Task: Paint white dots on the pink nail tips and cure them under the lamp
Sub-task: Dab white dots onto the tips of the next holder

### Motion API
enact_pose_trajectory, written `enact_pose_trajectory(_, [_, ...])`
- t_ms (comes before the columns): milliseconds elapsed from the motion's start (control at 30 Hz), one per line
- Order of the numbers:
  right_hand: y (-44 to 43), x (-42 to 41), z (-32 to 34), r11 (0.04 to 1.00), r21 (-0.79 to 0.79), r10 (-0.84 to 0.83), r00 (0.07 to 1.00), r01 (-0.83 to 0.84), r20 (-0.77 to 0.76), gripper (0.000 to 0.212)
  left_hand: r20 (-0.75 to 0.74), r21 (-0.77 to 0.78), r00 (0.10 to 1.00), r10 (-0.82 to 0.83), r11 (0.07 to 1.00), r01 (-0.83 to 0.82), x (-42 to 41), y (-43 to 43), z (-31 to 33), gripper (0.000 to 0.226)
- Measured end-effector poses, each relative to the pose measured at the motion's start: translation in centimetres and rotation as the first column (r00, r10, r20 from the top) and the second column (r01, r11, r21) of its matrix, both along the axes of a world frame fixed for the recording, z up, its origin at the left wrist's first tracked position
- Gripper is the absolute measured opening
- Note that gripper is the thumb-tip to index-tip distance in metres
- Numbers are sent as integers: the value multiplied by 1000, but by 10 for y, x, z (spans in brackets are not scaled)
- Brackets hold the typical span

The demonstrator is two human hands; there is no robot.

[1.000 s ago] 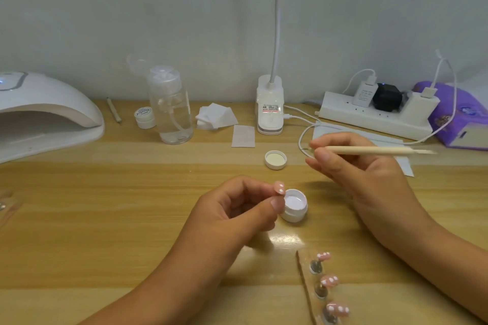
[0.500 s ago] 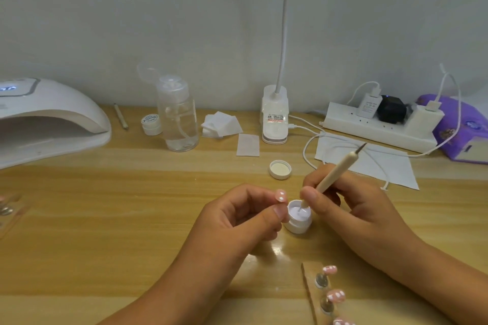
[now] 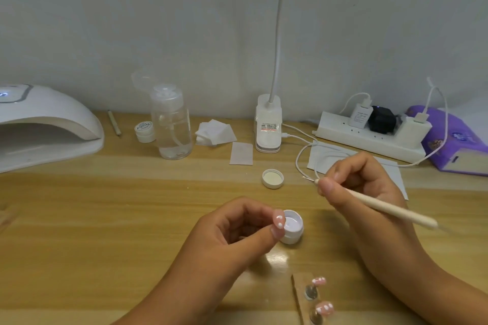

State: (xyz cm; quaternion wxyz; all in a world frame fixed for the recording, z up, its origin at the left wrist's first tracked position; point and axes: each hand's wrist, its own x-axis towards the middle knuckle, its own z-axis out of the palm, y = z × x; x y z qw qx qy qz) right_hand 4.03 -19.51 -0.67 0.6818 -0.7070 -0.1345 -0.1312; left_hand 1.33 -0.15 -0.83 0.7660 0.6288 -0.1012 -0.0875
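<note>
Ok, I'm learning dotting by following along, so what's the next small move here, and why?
Probably lower the dotting tool in the right hand so its fine end meets the pink nail tip pinched by the left hand. The tool is clear of the open white pot, and the held tip seems to carry two dots while those on the holder show three.

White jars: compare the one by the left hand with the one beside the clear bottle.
The near jar is open, white paint showing; the far jar is capped, print on its lid. The near jar sits beside the left hand; the far jar stands farther back. Both are small, round, white.
</note>
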Motion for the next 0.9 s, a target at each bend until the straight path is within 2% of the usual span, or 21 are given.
enact_pose_trajectory(167, [6,-2,-1,944,296,189,974,-146,-123,23,28,42,999,-39,998,38,-1,-1,-4,8])
enact_pose_trajectory(267, [11,-6,1,900,356,317,938,-251,-140,27,41,48,998,-52,998,50,-1,1,-7,6])
enact_pose_trajectory(467, [14,-10,5,894,357,340,929,-272,-143,26,49,70,996,-71,995,67,-1,2,-9,17])
enact_pose_trajectory(900, [14,-8,-1,921,232,347,931,-314,-115,20,42,102,997,-63,993,59,-3,1,-9,21])
